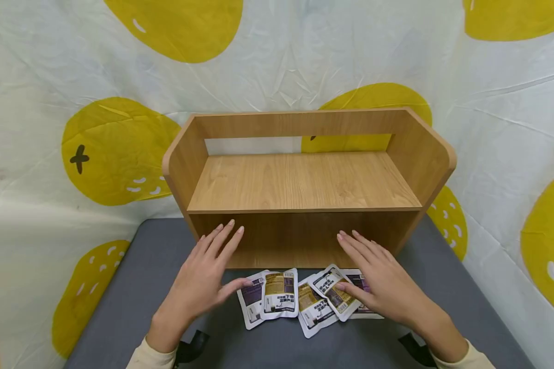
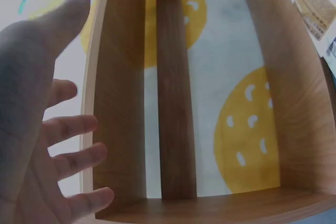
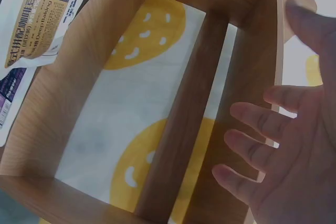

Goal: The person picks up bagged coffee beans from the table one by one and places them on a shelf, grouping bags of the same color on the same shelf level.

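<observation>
My left hand (image 1: 198,284), fingers spread, hovers above the table in front of the left part of a wooden shelf (image 1: 300,182). In the head view its thumb overlaps the edge of a white and purple pouch (image 1: 254,297). Beside that pouch lies a gold and white one (image 1: 280,294), partly on top of it. My right hand (image 1: 385,284) is spread in front of the shelf's right part, holding nothing. Its thumb overlaps a tilted gold and white pouch (image 1: 334,292), which lies across another gold pouch (image 1: 315,310) and a purple one (image 1: 367,311).
The shelf stands on a grey table (image 1: 161,246) against white sheeting (image 1: 277,61) printed with yellow shapes. Its lower compartment (image 1: 295,238) faces me, and raised side panels (image 1: 424,154) flank the upper board. Dark straps (image 1: 191,346) sit at both wrists.
</observation>
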`<action>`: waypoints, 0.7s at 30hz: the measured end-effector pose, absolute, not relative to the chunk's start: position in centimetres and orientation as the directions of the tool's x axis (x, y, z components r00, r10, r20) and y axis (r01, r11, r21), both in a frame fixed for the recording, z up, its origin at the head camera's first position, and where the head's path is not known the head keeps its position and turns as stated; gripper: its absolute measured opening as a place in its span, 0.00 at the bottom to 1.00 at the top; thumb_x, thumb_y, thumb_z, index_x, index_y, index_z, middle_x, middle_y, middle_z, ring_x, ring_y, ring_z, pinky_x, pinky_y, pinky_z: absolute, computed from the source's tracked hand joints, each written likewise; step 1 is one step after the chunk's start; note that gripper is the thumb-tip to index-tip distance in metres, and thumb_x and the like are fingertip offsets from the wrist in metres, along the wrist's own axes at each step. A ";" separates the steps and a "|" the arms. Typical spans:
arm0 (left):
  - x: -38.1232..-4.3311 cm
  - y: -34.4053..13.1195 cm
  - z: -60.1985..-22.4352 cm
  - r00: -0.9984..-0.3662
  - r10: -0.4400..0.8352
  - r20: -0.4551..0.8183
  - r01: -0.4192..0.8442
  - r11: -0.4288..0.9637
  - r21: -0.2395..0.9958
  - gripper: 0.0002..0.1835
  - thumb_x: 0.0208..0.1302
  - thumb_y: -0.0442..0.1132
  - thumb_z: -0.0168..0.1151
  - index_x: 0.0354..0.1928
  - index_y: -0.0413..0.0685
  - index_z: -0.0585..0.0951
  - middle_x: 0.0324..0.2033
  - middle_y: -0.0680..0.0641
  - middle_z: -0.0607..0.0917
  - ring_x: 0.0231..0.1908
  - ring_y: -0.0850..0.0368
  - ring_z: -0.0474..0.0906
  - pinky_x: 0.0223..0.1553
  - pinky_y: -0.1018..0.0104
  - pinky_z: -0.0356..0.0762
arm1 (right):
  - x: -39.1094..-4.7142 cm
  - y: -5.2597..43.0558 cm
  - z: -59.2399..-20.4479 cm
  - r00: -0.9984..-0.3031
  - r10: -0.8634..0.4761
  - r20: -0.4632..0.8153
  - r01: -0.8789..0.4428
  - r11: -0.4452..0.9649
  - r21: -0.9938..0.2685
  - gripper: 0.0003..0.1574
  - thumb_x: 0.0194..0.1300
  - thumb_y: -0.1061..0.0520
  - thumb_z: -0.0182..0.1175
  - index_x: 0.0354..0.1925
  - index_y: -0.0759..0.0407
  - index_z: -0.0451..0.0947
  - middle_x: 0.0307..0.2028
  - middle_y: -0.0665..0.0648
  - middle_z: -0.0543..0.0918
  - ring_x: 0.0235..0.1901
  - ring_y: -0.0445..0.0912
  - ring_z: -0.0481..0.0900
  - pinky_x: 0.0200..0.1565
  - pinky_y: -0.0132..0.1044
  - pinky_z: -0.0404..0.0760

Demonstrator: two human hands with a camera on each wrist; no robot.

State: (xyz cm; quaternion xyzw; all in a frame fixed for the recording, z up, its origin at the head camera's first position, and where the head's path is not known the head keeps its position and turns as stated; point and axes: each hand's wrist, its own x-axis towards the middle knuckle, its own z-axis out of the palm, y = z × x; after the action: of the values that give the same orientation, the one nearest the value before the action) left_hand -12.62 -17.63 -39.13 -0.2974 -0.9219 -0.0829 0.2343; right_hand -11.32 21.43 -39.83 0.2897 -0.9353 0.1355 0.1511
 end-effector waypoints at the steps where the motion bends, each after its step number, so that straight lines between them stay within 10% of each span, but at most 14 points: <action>1: -12.7 -17.8 -39.1 -0.699 0.504 0.507 0.600 0.800 0.032 0.54 0.60 0.68 0.67 0.81 0.52 0.57 0.76 0.43 0.63 0.71 0.41 0.65 0.67 0.40 0.73 | -11.4 21.6 -39.9 -0.790 -0.494 0.362 -0.582 0.790 -0.191 0.59 0.63 0.36 0.69 0.81 0.49 0.52 0.77 0.51 0.61 0.76 0.55 0.59 0.70 0.60 0.67; 12: -14.3 -19.9 -38.3 -0.552 0.238 0.799 0.663 0.707 0.247 0.35 0.71 0.59 0.61 0.69 0.42 0.75 0.56 0.41 0.81 0.53 0.47 0.79 0.58 0.72 0.78 | -11.5 22.7 -40.5 -0.844 -0.440 0.306 -0.536 0.709 -0.458 0.49 0.65 0.47 0.71 0.78 0.45 0.61 0.64 0.44 0.78 0.65 0.45 0.74 0.62 0.45 0.79; 21: -15.8 -21.9 -37.3 -0.509 -0.064 0.858 0.641 0.637 0.428 0.41 0.51 0.18 0.73 0.70 0.41 0.74 0.50 0.32 0.79 0.47 0.46 0.80 0.52 0.82 0.79 | -11.5 23.7 -40.7 -0.843 -0.467 0.265 -0.517 0.570 -0.639 0.44 0.69 0.53 0.67 0.77 0.41 0.61 0.58 0.39 0.83 0.62 0.43 0.79 0.62 0.26 0.75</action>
State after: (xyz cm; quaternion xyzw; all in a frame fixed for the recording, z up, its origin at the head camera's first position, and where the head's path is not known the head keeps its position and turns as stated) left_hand -15.80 -21.91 -37.30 -0.1849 -0.7794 -0.3836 0.4596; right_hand -11.52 23.70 -40.66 0.2779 -0.8854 0.3711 0.0334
